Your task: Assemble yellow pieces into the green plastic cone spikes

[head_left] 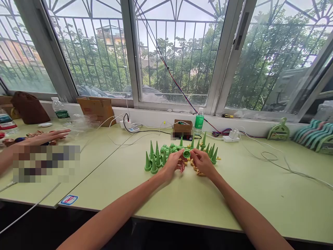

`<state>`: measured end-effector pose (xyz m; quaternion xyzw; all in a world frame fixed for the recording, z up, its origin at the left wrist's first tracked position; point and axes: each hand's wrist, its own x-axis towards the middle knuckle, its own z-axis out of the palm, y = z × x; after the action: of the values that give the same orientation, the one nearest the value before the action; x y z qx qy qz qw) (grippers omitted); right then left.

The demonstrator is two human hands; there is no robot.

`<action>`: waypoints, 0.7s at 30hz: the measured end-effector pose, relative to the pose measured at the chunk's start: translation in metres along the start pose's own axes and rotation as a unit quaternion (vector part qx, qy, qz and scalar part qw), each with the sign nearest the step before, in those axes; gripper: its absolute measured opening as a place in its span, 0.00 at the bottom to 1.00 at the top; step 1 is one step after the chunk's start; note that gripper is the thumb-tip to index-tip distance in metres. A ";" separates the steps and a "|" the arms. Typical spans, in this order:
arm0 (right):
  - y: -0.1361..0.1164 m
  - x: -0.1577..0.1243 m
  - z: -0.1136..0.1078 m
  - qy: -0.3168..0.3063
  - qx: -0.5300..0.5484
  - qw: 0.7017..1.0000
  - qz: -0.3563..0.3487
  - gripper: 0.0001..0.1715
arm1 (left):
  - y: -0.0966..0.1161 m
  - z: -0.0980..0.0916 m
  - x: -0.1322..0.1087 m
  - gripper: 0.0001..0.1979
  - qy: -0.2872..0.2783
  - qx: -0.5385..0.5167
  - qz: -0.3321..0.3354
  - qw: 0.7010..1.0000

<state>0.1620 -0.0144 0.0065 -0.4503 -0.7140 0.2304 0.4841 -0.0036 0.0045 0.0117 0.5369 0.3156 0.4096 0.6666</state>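
Note:
My left hand [174, 164] and my right hand [201, 162] meet over the green table [234, 198], fingers curled. Between them they hold a green plastic cone [186, 153], its open round end facing me. Several more green cones stand upright to the left [153, 160] and behind the hands to the right [211, 152]. Small yellow plastic parts [194, 166] lie on the table under and between my hands.
Another person's hand [48, 136] rests on the adjoining table at left. Along the window sill stand a cardboard box [96, 109], a green bottle [199, 121], a small brown box [182, 127], power strips [129, 125] with cables, and green stacked parts [313, 133] at far right.

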 end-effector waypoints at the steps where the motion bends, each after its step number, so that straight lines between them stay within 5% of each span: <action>1: 0.000 0.000 0.000 0.000 0.001 1.000 0.001 0.24 | 0.000 0.000 0.000 0.23 -0.005 0.003 0.002 1.000; 21: 0.006 0.002 -0.005 0.020 -0.035 0.999 -0.007 0.26 | 0.005 0.002 -0.008 0.22 -0.025 0.095 0.070 0.993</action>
<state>0.1682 -0.0102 0.0051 -0.4665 -0.7148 0.1926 0.4840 -0.0066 -0.0030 0.0173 0.6284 0.2976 0.4100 0.5902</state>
